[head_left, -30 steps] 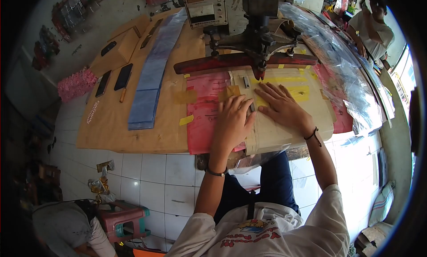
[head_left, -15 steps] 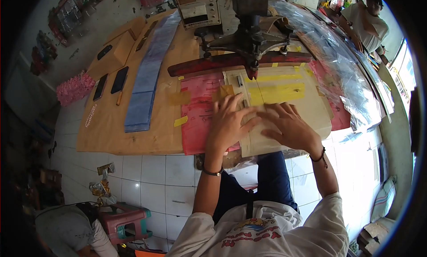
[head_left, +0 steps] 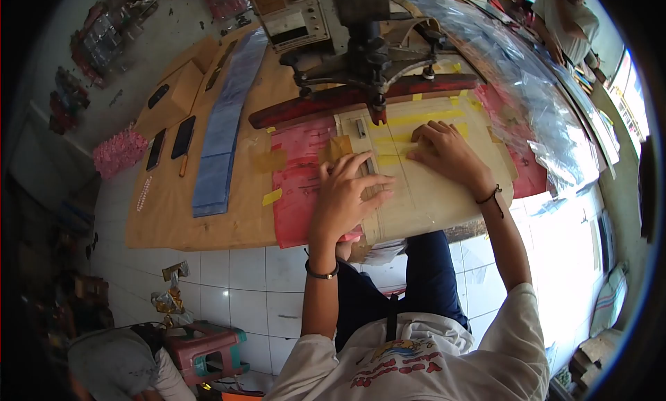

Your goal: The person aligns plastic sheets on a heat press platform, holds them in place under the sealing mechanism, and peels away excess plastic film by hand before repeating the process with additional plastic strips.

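My left hand (head_left: 347, 200) has its fingers spread over the left edge of a beige sheet (head_left: 423, 200), near a narrow strip that runs along that edge. My right hand (head_left: 454, 158) rests farther right on the same sheet, fingers bent and thumb apart, its tips by yellow tape (head_left: 399, 139). I see nothing held in either hand. Beside my left hand lies a red sheet (head_left: 295, 186) with pieces of tape on it. A small metal piece (head_left: 361, 128) sits on the strip. Above the sheet's far part stands a press head with a long red bar (head_left: 298, 109).
Blue folded plastic (head_left: 215, 155), phones (head_left: 182, 137) and a cardboard box (head_left: 173, 96) lie on the brown table (head_left: 166, 220). Clear plastic sheets (head_left: 513, 75) cover the right side. A control box (head_left: 290, 16) stands behind. Other people are at right (head_left: 565, 23) and lower left (head_left: 114, 363).
My right hand has moved right and away from my left, its fingers now bent. My left hand has shifted slightly down the sheet. The whole view has tilted a little.
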The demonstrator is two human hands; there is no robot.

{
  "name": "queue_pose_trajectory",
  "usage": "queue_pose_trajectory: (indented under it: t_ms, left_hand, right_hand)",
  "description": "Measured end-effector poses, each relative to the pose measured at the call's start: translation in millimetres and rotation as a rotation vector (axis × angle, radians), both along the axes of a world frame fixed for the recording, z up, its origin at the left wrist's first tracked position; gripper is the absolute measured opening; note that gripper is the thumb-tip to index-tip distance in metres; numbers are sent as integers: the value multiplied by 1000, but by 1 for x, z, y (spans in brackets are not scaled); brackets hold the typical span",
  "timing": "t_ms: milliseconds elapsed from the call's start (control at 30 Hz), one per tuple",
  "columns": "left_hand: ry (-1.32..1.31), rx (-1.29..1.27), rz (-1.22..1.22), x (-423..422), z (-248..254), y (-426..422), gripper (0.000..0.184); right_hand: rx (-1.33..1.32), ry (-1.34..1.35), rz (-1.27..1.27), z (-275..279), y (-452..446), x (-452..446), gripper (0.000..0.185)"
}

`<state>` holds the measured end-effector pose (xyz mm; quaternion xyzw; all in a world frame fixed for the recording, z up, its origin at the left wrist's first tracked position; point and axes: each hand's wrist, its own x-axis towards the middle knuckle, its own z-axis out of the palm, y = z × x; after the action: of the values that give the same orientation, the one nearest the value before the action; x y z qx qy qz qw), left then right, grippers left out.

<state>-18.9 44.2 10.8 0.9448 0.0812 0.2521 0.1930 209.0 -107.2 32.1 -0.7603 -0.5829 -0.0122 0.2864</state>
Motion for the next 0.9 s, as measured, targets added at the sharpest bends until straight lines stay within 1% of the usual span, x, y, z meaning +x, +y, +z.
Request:
queue_pose_trajectory:
  t_ms: [67, 200, 300, 367, 400, 500, 567, 600, 667, 700, 767, 867, 900]
  left_hand:
    - [2, 19, 2, 1, 1, 1, 29]
    - [-9, 33, 16, 3, 0, 1, 47]
    - [-36, -22, 45, 3, 5, -2, 60]
    - [-26, -39, 87, 2, 6, -4, 67]
    - [-20, -48, 93, 2, 7, -5, 66]
    - [-14, -42, 83, 4, 7, -4, 62]
    - [-32, 2, 54, 5, 3, -1, 61]
    - [-31, -15, 60, 4, 2, -2, 59]
    - [-33, -37, 71, 4, 6, -2, 55]
    - [-79, -40, 27, 3, 11, -2, 50]
    - [-170, -51, -55, -1, 20, -7, 40]
    - [-249, -563, -208, -6, 29, -28, 27]
    - [-285, -653, -226, -8, 34, -34, 25]
  right_hand:
    - [16, 19, 54, -2, -2, 3, 27]
    - [83, 19, 154, 1, -5, 2, 20]
    - [156, 79, 330, -4, -5, 5, 16]
    - [191, -59, 348, 1, -9, -1, 14]
    - [208, -126, 353, 2, -11, -3, 13]
    - [219, -95, 346, -6, -6, 2, 16]
    - [189, 27, 229, -3, -8, -4, 15]
    - [175, 87, 171, -1, -9, -8, 15]
    - [274, 263, 147, 3, -12, -17, 15]
    - [328, 346, 139, 8, -11, -22, 15]
    - [341, 396, 105, 19, -17, -40, 15]
    - [385, 451, 119, 33, -26, -62, 16]
    - [402, 470, 134, 38, -29, -69, 17]
